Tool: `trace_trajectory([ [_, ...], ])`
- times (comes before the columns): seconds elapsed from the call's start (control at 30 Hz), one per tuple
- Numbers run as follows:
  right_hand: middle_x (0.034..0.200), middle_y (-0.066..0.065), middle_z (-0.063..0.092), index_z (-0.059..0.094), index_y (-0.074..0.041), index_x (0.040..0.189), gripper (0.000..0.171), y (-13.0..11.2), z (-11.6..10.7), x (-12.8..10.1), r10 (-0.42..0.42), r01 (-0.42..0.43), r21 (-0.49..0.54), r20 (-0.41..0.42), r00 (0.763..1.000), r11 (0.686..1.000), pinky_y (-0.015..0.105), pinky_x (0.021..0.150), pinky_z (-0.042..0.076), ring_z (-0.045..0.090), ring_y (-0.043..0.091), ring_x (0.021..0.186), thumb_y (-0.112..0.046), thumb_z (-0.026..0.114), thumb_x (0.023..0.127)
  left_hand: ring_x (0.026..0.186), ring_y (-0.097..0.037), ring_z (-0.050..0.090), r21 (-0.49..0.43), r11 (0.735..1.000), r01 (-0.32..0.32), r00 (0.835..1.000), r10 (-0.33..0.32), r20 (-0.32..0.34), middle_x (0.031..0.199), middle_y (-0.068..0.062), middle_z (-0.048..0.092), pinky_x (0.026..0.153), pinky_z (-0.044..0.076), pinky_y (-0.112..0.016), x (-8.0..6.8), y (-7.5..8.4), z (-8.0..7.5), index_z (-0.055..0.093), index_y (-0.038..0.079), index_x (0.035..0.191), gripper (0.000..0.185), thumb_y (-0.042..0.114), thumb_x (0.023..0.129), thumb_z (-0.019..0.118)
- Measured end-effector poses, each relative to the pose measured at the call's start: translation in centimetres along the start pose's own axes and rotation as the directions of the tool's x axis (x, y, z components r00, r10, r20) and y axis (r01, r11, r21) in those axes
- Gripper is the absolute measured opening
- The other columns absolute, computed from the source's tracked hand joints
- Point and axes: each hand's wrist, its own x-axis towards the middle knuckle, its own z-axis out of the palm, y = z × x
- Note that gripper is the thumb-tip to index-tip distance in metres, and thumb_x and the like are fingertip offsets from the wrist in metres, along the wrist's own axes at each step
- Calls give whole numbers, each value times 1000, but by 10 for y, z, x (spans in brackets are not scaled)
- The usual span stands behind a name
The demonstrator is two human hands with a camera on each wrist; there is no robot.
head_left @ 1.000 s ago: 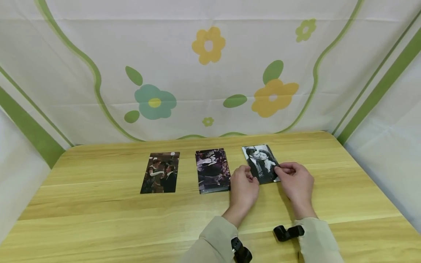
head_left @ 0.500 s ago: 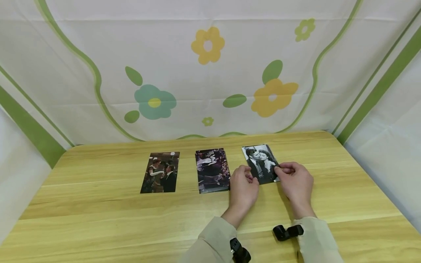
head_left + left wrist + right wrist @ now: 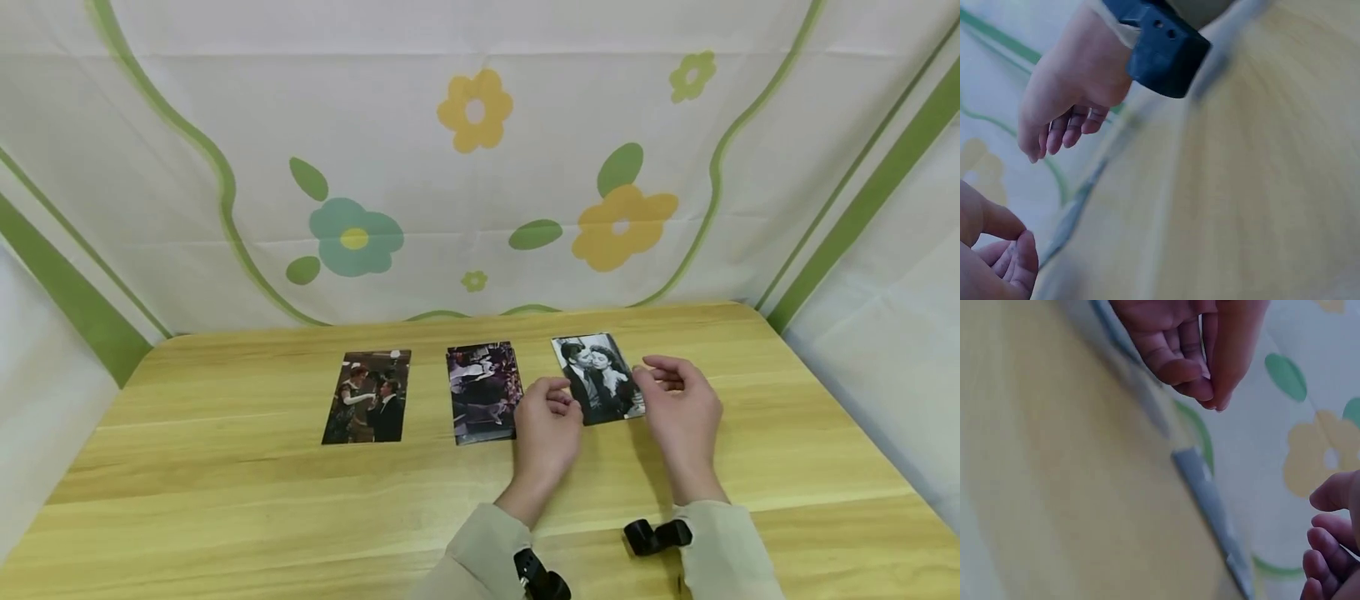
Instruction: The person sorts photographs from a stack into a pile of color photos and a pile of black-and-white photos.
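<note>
right hand [image 3: 1194,344]: top of frame, fingers loosely curled and pointing down, empty, clear of the table
left hand [image 3: 1332,544]: lower right corner, only curled fingertips in view, holding nothing visible
photo [image 3: 1210,509]: seen edge-on as a thin grey strip, blurred, lying on the table between the two hands; neither hand touches it
table [image 3: 1054,487]: light wood, fills the left half, blurred
backdrop [image 3: 1272,444]: white cloth, green leaf and yellow flower print

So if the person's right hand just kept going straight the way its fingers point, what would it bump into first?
The right hand points left and slightly away, so it would probably meet the black-and-white photo first, at its right edge. Whether the fingertips clear the table is hard to judge from above.
</note>
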Motion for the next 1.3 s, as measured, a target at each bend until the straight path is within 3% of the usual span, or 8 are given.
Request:
trace_trajectory([
  [0.13, 97, -17, 66, 77, -19, 125, 34, -15, -1, -8, -23, 21, 44, 49, 999, 999, 19, 71, 48, 59, 5, 92, -39, 79, 97, 82, -6, 63, -51, 999, 14, 999, -16, -41, 96, -7, 72, 74, 58, -19, 2, 10, -18, 74, 0, 119, 28, -6, 92, 73],
  [0.3, 97, -13, 66, 77, -15, 123, 30, -30, 6, -24, -83, 69, 97, 147, 986, 993, 18, 71, 51, 59, 9, 94, -30, 79, 97, 88, -12, 65, -30, 999, 37, 995, -40, -94, 102, -8, 73, 77, 57, -19, 2, 16, -54, 73, 3, 122, 29, -2, 94, 74],
  [0.57, 109, 2, 72, 74, -11, 127, 31, -40, 26, -49, -147, 113, 123, 315, 938, 986, 18, 81, 52, 61, 15, 99, -24, 78, 99, 88, -16, 65, -49, 996, 77, 983, -84, -164, 104, -13, 73, 76, 55, -18, -7, 9, -103, 73, 0, 123, 29, -3, 94, 74],
  [0.8, 112, 5, 74, 75, -11, 125, 30, -44, 37, -62, -192, 153, 135, 355, 915, 979, 18, 85, 52, 62, 15, 98, -22, 80, 98, 90, -15, 66, -42, 995, 87, 968, -95, -234, 108, -15, 71, 77, 56, -17, -14, 0, -135, 72, -1, 125, 29, -2, 96, 73],
  [1.03, 115, 5, 75, 75, -13, 125, 29, -46, 40, -67, -188, 147, 136, 370, 910, 980, 18, 88, 52, 63, 15, 102, -23, 79, 98, 93, -16, 65, -18, 991, 135, 951, -135, -279, 111, -14, 70, 77, 55, -17, -25, -2, -155, 71, 2, 128, 30, 2, 99, 73],
  [1.3, 116, 5, 74, 74, -13, 127, 31, -44, 45, -66, -182, 150, 110, 388, 904, 982, 19, 88, 53, 64, 16, 103, -26, 79, 99, 93, -16, 65, -1, 989, 148, 947, -142, -290, 112, -15, 70, 76, 54, -18, -27, -4, -157, 71, 2, 129, 30, 2, 99, 73],
])
